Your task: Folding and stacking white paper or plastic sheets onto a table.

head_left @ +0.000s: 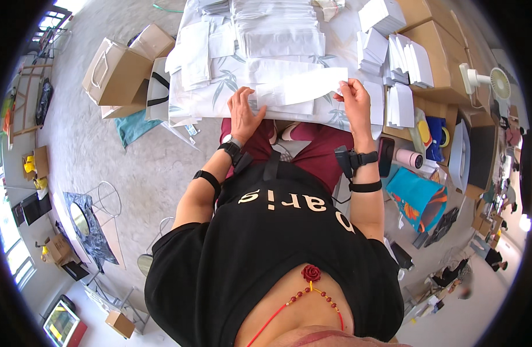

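A white sheet of paper or thin card (318,85) lies slantwise over the near edge of the table. Its right end is pinched between the thumb and fingers of my right hand (356,107). The sheet's left end overlaps a thin, translucent sleeve (270,97); whether it sits inside or on top I cannot tell. My left hand (244,114) rests at the table edge beside the sleeve's left end, fingers apart and gripping nothing. More flat white pieces (266,69) lie just beyond the sheet.
The table (219,99) has a leaf-patterned cover. Stacks of white sleeves (283,43) fill its far side. Bundles of white folded cards (400,104) stand at the right beside cardboard boxes (439,52) and a small fan (499,82). Open cartons (118,72) stand at the left.
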Tool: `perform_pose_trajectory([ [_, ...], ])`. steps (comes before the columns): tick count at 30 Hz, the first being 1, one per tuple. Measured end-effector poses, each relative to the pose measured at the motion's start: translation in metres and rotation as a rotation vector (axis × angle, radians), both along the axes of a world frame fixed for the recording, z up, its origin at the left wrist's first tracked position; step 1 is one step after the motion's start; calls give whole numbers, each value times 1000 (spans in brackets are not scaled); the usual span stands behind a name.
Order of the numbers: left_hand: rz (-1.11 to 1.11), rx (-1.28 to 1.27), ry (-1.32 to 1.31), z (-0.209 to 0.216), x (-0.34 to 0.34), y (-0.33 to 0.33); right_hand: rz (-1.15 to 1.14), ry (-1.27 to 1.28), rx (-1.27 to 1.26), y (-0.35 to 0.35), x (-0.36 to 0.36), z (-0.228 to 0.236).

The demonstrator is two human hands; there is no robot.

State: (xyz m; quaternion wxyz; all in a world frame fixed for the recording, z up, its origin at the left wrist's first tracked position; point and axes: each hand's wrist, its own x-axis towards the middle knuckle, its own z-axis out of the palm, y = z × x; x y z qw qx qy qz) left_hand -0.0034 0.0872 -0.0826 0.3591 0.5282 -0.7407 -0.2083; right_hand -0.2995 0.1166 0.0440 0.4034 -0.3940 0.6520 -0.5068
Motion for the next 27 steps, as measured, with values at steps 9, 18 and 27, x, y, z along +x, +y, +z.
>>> perform_pose_trajectory([
  [9, -144, -40, -48, 4, -11, 1, -77, -56, 95, 19, -18, -28],
  [18, -104, 12, -48, 9, -11, 2, -111, -192, 119, 20, -3, -27],
  [27, -181, 26, -155, 15, -19, 7, 167, -278, -35, -19, 69, 24],
])
